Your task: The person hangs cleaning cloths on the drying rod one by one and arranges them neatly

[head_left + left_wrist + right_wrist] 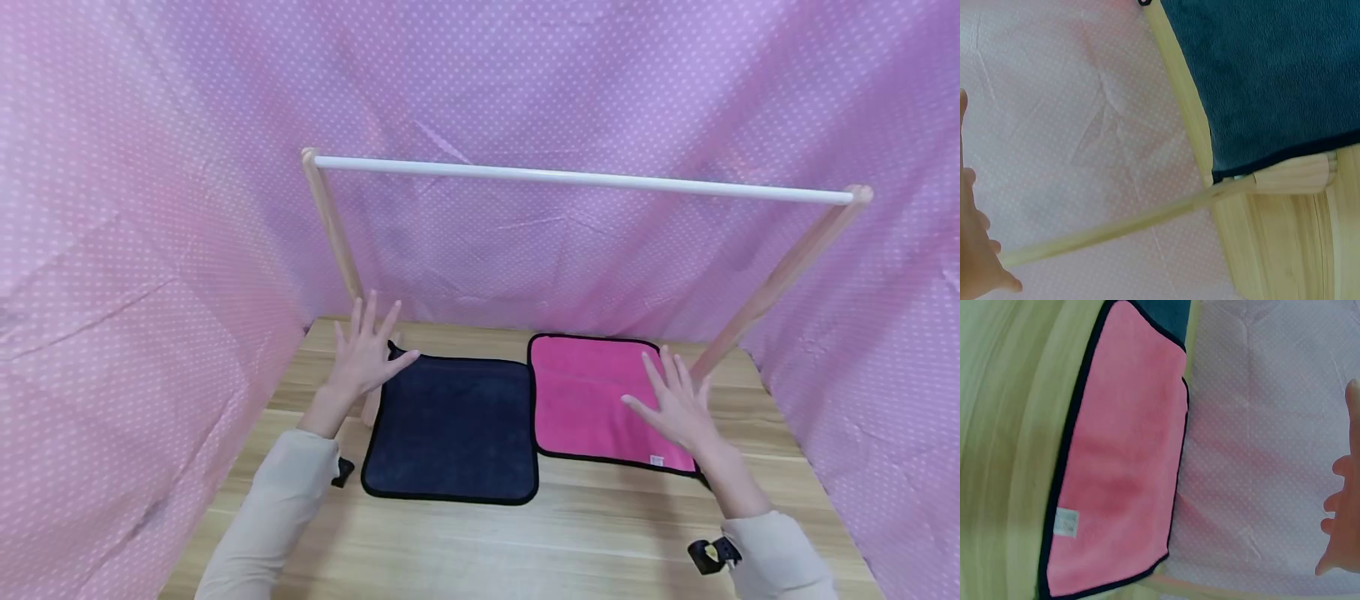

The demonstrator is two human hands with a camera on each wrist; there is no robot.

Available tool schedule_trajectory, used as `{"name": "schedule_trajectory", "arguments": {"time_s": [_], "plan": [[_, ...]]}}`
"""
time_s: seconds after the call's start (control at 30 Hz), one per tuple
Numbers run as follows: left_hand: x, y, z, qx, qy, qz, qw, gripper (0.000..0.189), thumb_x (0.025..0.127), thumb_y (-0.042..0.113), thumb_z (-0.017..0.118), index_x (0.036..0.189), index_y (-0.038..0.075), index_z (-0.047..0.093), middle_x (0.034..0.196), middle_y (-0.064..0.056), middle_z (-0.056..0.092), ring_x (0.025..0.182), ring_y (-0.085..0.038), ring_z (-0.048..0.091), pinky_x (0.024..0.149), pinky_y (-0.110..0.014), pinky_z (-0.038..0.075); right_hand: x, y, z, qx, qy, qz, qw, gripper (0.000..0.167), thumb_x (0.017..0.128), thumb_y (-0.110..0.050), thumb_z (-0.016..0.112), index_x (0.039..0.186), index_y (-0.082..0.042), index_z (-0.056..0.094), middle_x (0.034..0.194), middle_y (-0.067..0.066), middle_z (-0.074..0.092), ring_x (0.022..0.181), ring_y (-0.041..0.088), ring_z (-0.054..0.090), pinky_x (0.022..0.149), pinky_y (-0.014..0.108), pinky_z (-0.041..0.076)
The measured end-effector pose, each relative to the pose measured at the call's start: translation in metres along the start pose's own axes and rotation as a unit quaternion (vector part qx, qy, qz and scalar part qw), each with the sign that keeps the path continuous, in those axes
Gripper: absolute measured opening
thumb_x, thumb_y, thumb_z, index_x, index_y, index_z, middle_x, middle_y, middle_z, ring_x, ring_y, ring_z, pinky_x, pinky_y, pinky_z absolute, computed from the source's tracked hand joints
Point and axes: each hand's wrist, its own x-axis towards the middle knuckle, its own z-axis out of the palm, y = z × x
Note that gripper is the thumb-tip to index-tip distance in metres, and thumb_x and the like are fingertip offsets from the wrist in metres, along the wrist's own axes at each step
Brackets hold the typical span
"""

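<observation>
My left hand (362, 357) hovers with fingers spread near the upper left corner of a dark navy cloth (453, 429) with black edging. The right hand (678, 408), fingers spread too, is over the right part of a pink cloth (585, 396), also black-edged and carrying a small white label (1066, 522). Neither hand holds anything. Both cloths lie flat, side by side, on the wooden table. In the left wrist view the navy cloth (1279, 75) has one corner beside the rack's wooden foot (1294, 174). Each wrist view shows only part of its hand at the outer edge.
A rack with a white crossbar (585, 177) and slanted wooden posts (780, 283) stands over the table (480, 550). Pink dotted fabric (525, 92) hangs behind and at both sides. A black strap (712, 554) sits by the right wrist, another (342, 472) by the left.
</observation>
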Motion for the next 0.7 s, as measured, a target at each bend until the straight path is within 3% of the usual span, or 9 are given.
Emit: {"name": "schedule_trajectory", "arguments": {"time_s": [0.2,0.37,0.5,0.7], "plan": [[0.003,-0.01,-0.006,-0.016,0.041,-0.002,0.999,0.086,0.082,0.054,0.055,0.148,0.023,0.008,0.151,-0.019,-0.012,0.136,-0.041,-0.005,0.098,-0.074,0.001,-0.001,-0.009,0.011,0.067,-0.034,0.023,0.9969,0.08,0.089,-0.049,0.048,0.146,-0.004,0.012,0.149,0.026,0.001,0.136,0.042,-0.002,0.095,0.075,-0.007],[0.005,-0.023,-0.011,-0.051,0.068,-0.009,0.9963,0.086,0.082,0.056,0.054,0.147,0.02,0.011,0.15,-0.021,-0.011,0.136,-0.043,-0.002,0.097,-0.074,0.005,0.001,-0.015,0.026,0.132,-0.039,0.024,0.9902,0.079,0.09,-0.042,0.049,0.145,-0.001,0.011,0.148,0.029,0.003,0.134,0.046,0.001,0.097,0.073,-0.006],[0.007,-0.033,-0.013,-0.081,0.087,-0.011,0.9929,0.085,0.083,0.05,0.056,0.147,0.018,0.011,0.15,-0.023,-0.006,0.135,-0.046,0.0,0.097,-0.074,0.008,0.004,-0.02,0.039,0.176,-0.041,0.017,0.9834,0.076,0.092,-0.037,0.049,0.144,0.002,0.01,0.147,0.03,0.006,0.134,0.047,0.002,0.099,0.071,-0.001],[0.01,-0.045,-0.012,-0.137,0.111,0.01,0.9843,0.085,0.085,0.042,0.058,0.147,0.014,0.007,0.149,-0.026,-0.004,0.132,-0.052,0.003,0.098,-0.073,0.012,0.006,-0.028,0.056,0.257,-0.053,0.0,0.965,0.074,0.094,-0.031,0.048,0.144,0.003,0.007,0.148,0.029,0.006,0.135,0.045,0.003,0.106,0.062,0.005]]}}
